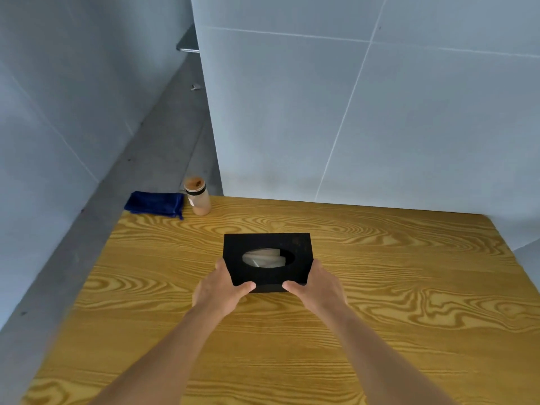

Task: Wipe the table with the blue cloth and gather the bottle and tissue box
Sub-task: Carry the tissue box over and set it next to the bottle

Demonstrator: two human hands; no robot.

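Note:
A black tissue box (295,244) with white tissue in its oval opening sits near the middle of the wooden table (380,287). My left hand (220,290) grips its near left corner, thumb on the front edge. My right hand (317,286) grips its near right corner the same way. A folded blue cloth (155,204) lies at the far left corner of the table. Just right of the cloth stands a brown bottle (198,197) with a cork-coloured lid, upright and apart from the box.
A grey tiled wall (365,112) rises directly behind the table's far edge. Grey floor (140,171) runs along the table's left side, with another wall beyond it.

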